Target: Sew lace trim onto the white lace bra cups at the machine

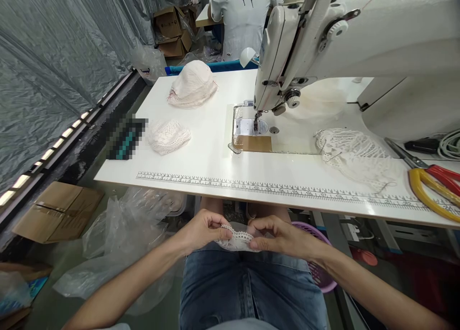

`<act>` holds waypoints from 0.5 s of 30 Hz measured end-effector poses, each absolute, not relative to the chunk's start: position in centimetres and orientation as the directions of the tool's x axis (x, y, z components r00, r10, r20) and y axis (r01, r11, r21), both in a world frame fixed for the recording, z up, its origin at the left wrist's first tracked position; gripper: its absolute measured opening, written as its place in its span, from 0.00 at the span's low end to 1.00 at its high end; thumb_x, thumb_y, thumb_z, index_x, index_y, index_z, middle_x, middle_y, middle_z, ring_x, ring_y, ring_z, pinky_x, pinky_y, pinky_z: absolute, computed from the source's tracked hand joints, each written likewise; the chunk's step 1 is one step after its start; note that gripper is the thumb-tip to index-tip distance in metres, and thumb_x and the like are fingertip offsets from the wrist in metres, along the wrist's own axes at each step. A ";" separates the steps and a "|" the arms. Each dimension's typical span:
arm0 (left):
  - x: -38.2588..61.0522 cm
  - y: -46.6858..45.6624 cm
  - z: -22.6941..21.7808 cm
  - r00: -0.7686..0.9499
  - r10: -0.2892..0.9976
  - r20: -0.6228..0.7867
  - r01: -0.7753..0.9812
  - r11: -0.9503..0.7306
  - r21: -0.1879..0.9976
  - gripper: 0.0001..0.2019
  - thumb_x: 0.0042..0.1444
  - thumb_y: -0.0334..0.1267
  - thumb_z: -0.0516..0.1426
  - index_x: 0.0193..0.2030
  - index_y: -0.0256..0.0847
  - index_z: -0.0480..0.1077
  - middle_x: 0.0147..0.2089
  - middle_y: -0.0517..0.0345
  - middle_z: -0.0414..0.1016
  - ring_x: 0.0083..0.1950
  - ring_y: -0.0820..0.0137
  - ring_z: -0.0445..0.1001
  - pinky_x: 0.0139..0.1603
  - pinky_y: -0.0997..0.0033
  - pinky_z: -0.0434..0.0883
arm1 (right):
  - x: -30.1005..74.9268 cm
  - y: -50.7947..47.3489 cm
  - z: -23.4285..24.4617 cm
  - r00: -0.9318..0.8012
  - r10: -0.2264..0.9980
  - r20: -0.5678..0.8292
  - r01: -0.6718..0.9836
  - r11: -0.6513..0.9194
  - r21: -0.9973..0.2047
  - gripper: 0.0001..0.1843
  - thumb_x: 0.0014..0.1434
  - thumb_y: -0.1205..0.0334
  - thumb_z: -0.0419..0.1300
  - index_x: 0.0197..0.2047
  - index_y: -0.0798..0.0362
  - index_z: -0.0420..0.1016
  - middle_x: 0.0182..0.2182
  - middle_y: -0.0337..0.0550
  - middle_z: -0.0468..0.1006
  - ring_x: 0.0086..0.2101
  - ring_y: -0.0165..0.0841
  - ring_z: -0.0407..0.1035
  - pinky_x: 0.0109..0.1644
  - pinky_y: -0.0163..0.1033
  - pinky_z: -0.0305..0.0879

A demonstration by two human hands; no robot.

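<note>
A small white piece of lace fabric (235, 241) is stretched between my two hands, above my lap and below the table's front edge. My left hand (208, 230) pinches its left end between thumb and fingers. At the right end, my right hand (271, 235) grips it the same way. The lace has a scalloped, holed border along its upper side. On the white table lie a pale cap-shaped fabric piece (194, 83), a smaller white lace piece (169, 137) and, to the right, a crumpled lace piece (354, 155).
A sewing machine (280, 56) stands on the table (201, 152), which has a printed ruler along its front. Scissors (427, 171) with red and yellow handles lie at the right. A purple basket (325, 282) is beside my leg. Cardboard boxes (59, 210) and plastic bags stand left. A person (247, 18) sits ahead.
</note>
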State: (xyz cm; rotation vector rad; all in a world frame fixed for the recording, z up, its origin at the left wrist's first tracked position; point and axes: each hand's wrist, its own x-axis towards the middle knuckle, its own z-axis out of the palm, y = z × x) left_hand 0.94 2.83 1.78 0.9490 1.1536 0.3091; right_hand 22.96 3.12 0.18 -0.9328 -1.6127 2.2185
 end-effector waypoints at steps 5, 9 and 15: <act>0.8 2.7 1.7 0.424 0.653 -0.627 0.259 0.576 0.776 0.10 0.43 0.40 0.64 0.29 0.33 0.77 0.26 0.57 0.76 0.28 0.76 0.70 0.31 0.77 0.66 | 22.8 3.1 0.0 -0.732 0.581 -0.355 0.197 -0.318 -0.927 0.18 0.51 0.48 0.62 0.28 0.57 0.72 0.23 0.35 0.63 0.26 0.26 0.55 0.29 0.33 0.49; 0.9 2.6 1.5 0.432 0.658 -0.617 0.263 0.563 0.784 0.12 0.42 0.42 0.65 0.29 0.33 0.76 0.26 0.56 0.76 0.27 0.75 0.70 0.31 0.76 0.66 | 22.6 3.1 -0.1 -0.738 0.577 -0.351 0.198 -0.312 -0.929 0.19 0.51 0.46 0.62 0.28 0.56 0.72 0.23 0.35 0.62 0.26 0.26 0.54 0.28 0.33 0.50; 0.9 2.4 0.9 0.443 0.675 -0.589 0.235 0.547 0.803 0.15 0.39 0.43 0.66 0.31 0.33 0.75 0.28 0.57 0.76 0.29 0.73 0.70 0.32 0.76 0.65 | 22.9 2.9 0.0 -0.703 0.621 -0.346 0.177 -0.318 -0.931 0.19 0.51 0.46 0.62 0.25 0.55 0.71 0.24 0.35 0.62 0.26 0.27 0.55 0.29 0.33 0.50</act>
